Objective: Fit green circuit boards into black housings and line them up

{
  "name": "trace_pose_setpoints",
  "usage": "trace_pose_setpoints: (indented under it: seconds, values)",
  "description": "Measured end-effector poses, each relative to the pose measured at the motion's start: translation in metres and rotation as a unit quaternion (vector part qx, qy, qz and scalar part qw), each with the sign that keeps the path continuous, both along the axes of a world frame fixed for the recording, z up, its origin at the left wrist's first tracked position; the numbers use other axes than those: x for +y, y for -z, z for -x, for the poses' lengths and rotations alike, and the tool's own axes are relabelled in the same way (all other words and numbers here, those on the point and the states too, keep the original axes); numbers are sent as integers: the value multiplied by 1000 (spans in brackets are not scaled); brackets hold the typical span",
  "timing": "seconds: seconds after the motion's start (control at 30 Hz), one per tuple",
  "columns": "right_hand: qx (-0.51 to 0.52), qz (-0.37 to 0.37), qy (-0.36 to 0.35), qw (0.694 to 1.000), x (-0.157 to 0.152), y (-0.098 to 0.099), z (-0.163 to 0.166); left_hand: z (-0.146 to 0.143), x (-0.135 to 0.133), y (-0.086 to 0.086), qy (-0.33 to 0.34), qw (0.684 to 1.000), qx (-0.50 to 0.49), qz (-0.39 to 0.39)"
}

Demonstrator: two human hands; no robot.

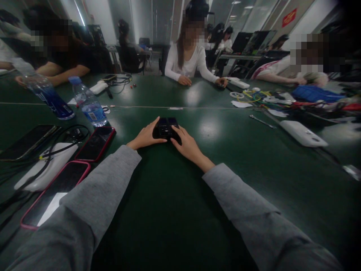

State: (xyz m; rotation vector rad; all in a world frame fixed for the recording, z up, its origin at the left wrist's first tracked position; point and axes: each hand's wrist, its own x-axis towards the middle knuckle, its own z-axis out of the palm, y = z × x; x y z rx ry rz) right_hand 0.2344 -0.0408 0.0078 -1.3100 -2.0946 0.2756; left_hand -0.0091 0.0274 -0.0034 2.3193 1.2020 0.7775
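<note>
A small black boxy device (165, 130) with two dark glossy panels on top and small parts along its near side is between my hands, at or just above the green table (172, 180). My left hand (148, 133) grips its left side, thumb along the near edge and fingers toward the far corner. On the opposite side, my right hand (186, 142) has its thumb low at the front and its fingers on the top right. Its exact kind cannot be made out, and my hands cover both of its ends.
To the left are two bottles (94, 109), phones (96, 143), a white power bank (46, 167) and cables. A wrench (262, 121), a white device (303, 133) and a heap of wires (270, 98) lie to the right. A person (187, 60) sits opposite.
</note>
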Motion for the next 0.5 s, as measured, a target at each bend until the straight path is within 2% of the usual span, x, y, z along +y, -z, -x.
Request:
trace_pose_setpoints:
  seconds: [0.5]
  values:
    - [-26,5,-11,1000,0,2,0,1,2,-1,3,1000,8,6]
